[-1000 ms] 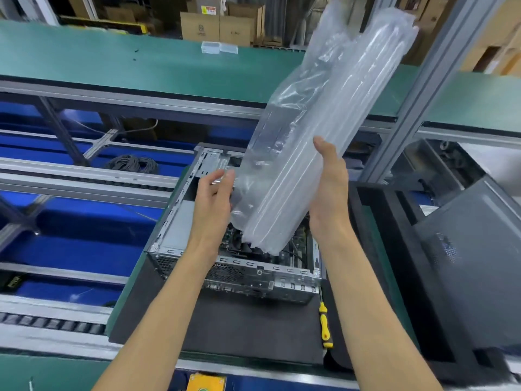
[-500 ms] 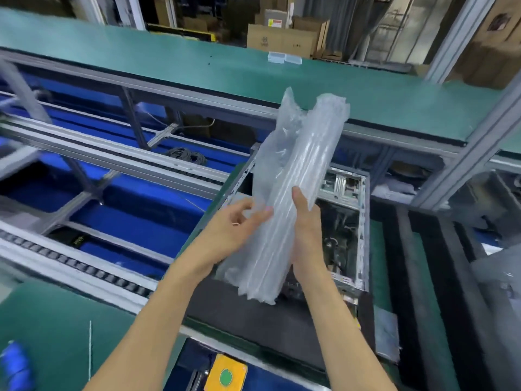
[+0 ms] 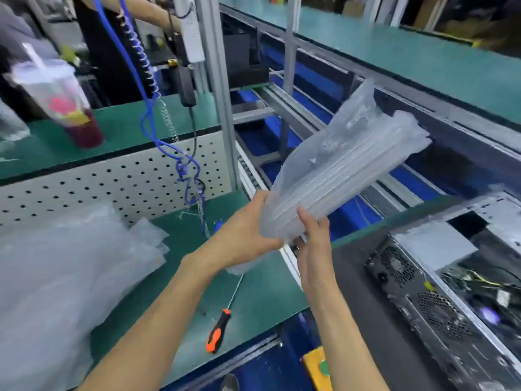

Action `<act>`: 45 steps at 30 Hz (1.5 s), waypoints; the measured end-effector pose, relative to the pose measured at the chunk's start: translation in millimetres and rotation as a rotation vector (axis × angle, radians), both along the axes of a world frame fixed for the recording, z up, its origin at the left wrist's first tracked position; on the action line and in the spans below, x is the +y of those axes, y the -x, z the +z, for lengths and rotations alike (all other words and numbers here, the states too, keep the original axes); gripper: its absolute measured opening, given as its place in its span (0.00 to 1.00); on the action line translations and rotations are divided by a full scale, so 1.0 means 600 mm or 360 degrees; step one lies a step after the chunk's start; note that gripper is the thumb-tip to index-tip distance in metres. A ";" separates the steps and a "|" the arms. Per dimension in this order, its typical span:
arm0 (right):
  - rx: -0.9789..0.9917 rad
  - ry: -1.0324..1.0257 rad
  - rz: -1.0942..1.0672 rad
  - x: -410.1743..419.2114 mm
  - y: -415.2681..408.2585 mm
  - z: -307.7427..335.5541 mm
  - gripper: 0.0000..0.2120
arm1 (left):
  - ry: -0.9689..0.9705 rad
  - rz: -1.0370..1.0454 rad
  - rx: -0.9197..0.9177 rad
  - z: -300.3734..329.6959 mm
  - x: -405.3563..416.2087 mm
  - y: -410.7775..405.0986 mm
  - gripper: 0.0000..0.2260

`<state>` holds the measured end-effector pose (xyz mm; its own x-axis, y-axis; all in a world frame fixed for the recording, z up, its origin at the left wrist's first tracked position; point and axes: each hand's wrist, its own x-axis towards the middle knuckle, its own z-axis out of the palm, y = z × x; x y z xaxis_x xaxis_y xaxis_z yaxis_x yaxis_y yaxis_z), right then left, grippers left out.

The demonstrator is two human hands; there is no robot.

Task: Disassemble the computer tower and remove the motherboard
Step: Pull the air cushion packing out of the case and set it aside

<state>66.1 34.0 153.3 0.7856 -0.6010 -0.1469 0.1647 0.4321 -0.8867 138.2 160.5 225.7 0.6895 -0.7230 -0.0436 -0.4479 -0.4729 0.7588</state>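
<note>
The table (image 3: 253, 294) lies under our hands, with a pile of clear bags (image 3: 56, 277) to its left. The tower (image 3: 451, 292) sits open to the right of the table on a dark mat, lid off, cables showing inside; the motherboard we cannot make out.

We hold an air cushion (image 3: 338, 176) over the table. Our left hand (image 3: 248, 235) curls round its lower end, and our right hand (image 3: 313, 249) presses it with fingers (image 3: 304, 218) nearly straight. The tower is well apart from both.

A screwdriver (image 3: 222, 320) lies on the table below our hands. If we drop the cushion carelessly, it may cover the screwdriver or slide off the pile.
</note>
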 end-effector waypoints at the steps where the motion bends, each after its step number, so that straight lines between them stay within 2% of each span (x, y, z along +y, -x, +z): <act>1: 0.0011 0.0061 0.0108 0.024 -0.015 -0.004 0.34 | -0.0031 0.0062 -0.0065 0.006 0.036 -0.013 0.27; 5: 0.0193 0.0138 0.0518 0.124 -0.065 -0.023 0.36 | -0.0367 0.0190 -0.0134 0.031 0.187 -0.060 0.22; 9: 0.0479 -0.0002 0.1288 0.218 -0.084 -0.056 0.37 | -0.0939 0.0258 -0.0078 0.032 0.320 -0.095 0.30; 12: 0.0558 -0.0106 0.1520 0.295 -0.100 -0.080 0.38 | -0.0992 0.0417 -0.0139 0.019 0.394 -0.112 0.28; 16: 0.0536 -0.0461 0.1226 0.398 -0.148 -0.076 0.36 | -0.0909 0.0618 -0.0293 -0.005 0.495 -0.133 0.26; 18: 0.0486 -0.0608 0.1014 0.438 -0.178 -0.070 0.38 | -0.0835 0.0736 -0.0367 -0.018 0.551 -0.149 0.26; 20: 0.0407 -0.0617 0.0877 0.471 -0.211 -0.064 0.39 | -0.0737 0.0870 -0.0464 -0.030 0.607 -0.167 0.27; 24: 0.0300 -0.0534 0.0606 0.514 -0.285 -0.048 0.35 | -0.0657 0.1103 -0.0714 -0.054 0.712 -0.209 0.27; 27: 0.0266 -0.0378 0.0510 0.531 -0.334 -0.040 0.40 | -0.0623 0.1248 -0.0835 -0.078 0.761 -0.240 0.28; 31: 0.0308 -0.0135 0.0591 0.559 -0.392 -0.037 0.30 | -0.0524 0.1392 -0.0979 -0.117 0.786 -0.279 0.30; 32: 0.0333 -0.0041 0.0581 0.564 -0.407 -0.039 0.31 | -0.0500 0.1414 -0.0968 -0.126 0.789 -0.290 0.31; 35: 0.0505 0.0325 0.0534 0.573 -0.444 -0.048 0.35 | -0.0558 0.1434 -0.0836 -0.150 0.793 -0.322 0.34; 39: 0.0720 0.0700 0.0571 0.568 -0.468 -0.069 0.28 | -0.0767 0.1316 -0.0432 -0.184 0.790 -0.350 0.43; 40: 0.0775 0.0797 0.0593 0.564 -0.471 -0.075 0.30 | -0.0781 0.1272 -0.0370 -0.191 0.790 -0.353 0.44; 42: 0.0888 0.0986 0.0636 0.557 -0.474 -0.083 0.33 | -0.0767 0.1203 -0.0331 -0.198 0.791 -0.358 0.46; 45: 0.0898 0.1161 0.0581 0.550 -0.470 -0.082 0.33 | -0.0609 0.1183 -0.0429 -0.190 0.786 -0.363 0.44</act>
<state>348.1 363.9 103.9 0.8693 -0.4283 -0.2468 -0.3981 -0.3105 -0.8632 355.7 631.9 111.4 0.9978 -0.0515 0.0410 -0.0636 -0.9137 0.4013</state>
